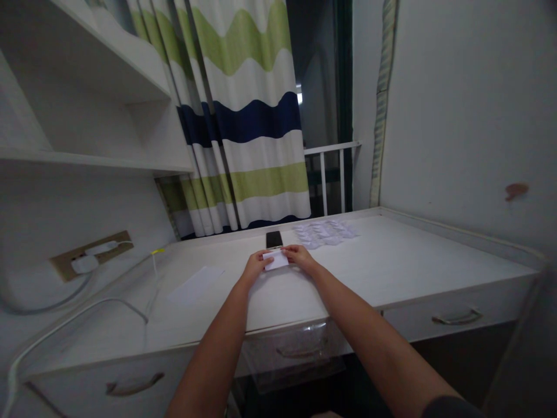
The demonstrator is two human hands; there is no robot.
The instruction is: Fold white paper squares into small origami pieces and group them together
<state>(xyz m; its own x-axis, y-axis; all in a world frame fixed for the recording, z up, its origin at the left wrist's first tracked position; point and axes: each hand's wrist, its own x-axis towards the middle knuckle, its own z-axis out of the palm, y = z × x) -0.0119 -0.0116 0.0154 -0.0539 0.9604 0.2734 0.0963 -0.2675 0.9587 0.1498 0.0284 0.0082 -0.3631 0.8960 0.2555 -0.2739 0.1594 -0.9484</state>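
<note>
A small white piece of paper (pixel 277 260) is held just above the desk between my two hands. My left hand (pixel 257 262) grips its left edge, with the thumb lying on the front face. At the upper right edge, my right hand (pixel 299 255) pinches the same paper. Right behind the hands lies a dark phone (pixel 274 238) on the desk. Several folded white paper pieces (pixel 324 233) sit in rows to the right of the phone. To the left, flat white paper sheets (pixel 198 283) rest on the desk.
The white desk (pixel 418 255) runs along the wall and has drawers with handles (pixel 458 317) in front. A white cable (pixel 108 300) crosses its left side near a wall socket with plugs (pixel 87 262). Shelves (pixel 96 162) overhang at left. A striped curtain (pixel 265 151) hangs behind.
</note>
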